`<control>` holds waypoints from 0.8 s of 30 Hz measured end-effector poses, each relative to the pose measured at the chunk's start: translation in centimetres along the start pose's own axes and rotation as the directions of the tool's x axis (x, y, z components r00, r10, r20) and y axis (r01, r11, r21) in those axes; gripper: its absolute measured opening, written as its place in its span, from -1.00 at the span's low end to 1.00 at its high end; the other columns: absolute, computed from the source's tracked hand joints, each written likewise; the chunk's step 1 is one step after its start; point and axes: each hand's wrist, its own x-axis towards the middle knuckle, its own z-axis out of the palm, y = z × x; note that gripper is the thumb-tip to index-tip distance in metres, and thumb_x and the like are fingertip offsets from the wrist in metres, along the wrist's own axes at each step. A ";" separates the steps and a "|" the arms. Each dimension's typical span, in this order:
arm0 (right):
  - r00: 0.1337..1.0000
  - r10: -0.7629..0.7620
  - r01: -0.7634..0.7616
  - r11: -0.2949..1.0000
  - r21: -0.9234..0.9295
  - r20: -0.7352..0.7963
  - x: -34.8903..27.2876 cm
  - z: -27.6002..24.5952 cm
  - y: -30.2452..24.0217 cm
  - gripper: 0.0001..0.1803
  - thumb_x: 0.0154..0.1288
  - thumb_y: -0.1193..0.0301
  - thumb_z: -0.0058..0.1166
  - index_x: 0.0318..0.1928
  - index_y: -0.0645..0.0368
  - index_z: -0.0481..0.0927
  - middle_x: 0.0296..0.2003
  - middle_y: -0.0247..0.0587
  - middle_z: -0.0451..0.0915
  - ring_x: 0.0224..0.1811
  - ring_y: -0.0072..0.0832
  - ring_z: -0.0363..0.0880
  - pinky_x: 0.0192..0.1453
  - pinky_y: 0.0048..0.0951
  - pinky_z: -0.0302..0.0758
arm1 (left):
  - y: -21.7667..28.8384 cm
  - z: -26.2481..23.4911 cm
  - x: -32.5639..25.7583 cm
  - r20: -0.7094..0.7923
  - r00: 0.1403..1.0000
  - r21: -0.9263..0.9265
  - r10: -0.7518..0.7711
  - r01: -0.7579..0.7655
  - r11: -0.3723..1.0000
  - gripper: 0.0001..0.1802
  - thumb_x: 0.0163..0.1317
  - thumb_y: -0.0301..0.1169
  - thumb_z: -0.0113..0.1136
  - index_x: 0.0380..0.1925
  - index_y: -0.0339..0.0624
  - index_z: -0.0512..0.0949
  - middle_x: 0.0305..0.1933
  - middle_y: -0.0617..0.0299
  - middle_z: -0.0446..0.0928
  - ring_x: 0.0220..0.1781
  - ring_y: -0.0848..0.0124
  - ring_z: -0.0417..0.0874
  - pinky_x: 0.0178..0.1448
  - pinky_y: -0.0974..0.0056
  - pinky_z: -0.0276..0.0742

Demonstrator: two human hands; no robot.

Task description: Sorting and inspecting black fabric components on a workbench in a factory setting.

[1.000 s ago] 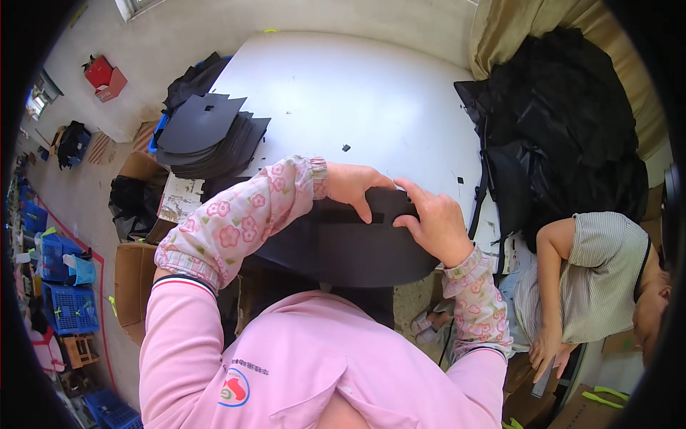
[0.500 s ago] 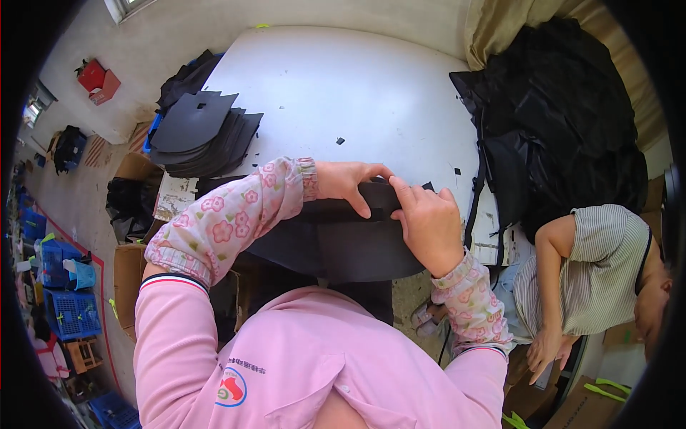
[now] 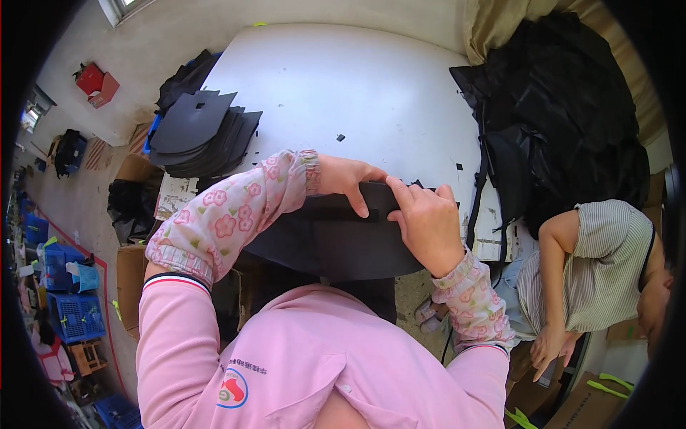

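Observation:
A dark, curved black foam panel lies across the near edge of the white table and overhangs toward my body. Its far edge sits between the thumb and fingers of my left hand, the thumb coming down beside a small dark rectangular slot or patch. Close by on the right, my right hand pinches the same far edge, its index fingertip almost touching the left one. My palms hide part of that edge. At the left of the table is a stack of similar black panels, the top one with a small square hole.
Small black scraps are scattered over the white table. A large heap of black fabric with straps covers the right side. Another person sits close by on the right. Cardboard boxes and blue baskets stand on the left.
The panel has tilted slightly, and its dark rectangular patch shows more plainly between my hands. Both hands keep their grip with only small shifts of the fingers.

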 end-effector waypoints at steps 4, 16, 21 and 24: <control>1.000 0.002 -0.002 1.000 -0.028 -0.008 0.0 0.1 0.4 -0.44 0.07 0.35 0.33 0.14 0.09 0.51 -0.44 -0.32 0.56 -0.38 -0.35 0.58 -0.19 -0.26 0.32 | 0.1 0.2 0.3 -0.049 0.999 0.007 -0.019 0.019 1.000 -0.16 -0.04 -0.49 0.47 0.30 -0.29 0.34 0.23 0.13 0.48 0.24 0.39 0.44 0.37 0.25 0.33; 0.711 0.701 -0.650 0.629 0.426 0.051 -8.8 10.5 15.5 -0.60 0.26 0.28 0.27 0.03 0.21 0.57 -0.32 -0.14 0.64 -0.35 -0.33 0.62 -0.30 -0.32 0.53 | -2.5 16.7 -6.4 -0.179 0.969 0.871 0.167 0.078 0.484 -0.04 -0.01 -0.13 0.45 0.44 0.11 0.23 0.59 -0.06 -0.03 0.64 -0.02 -0.12 0.48 -0.50 -0.41; 0.445 0.711 -0.671 -0.137 0.728 0.544 -13.6 13.8 15.6 -0.52 0.43 0.03 0.10 0.05 0.21 0.57 -0.30 -0.34 0.65 -0.33 -0.55 0.61 -0.26 -0.46 0.55 | -6.3 17.3 -5.4 -0.288 0.935 0.862 0.205 0.160 0.480 -0.06 0.02 -0.51 0.30 0.46 0.19 0.20 0.61 0.14 -0.04 0.65 0.11 -0.13 0.50 -0.49 -0.34; 0.516 0.544 -0.527 -0.407 0.746 0.662 -12.6 12.4 13.3 -0.52 0.51 -0.03 -0.07 0.09 0.10 0.57 -0.20 -0.35 0.67 -0.27 -0.56 0.62 -0.22 -0.50 0.56 | -6.1 17.2 -4.3 -0.291 0.929 0.868 0.231 0.154 0.473 -0.06 0.01 -0.54 0.29 0.45 0.19 0.20 0.61 0.14 -0.03 0.65 0.11 -0.11 0.49 -0.49 -0.31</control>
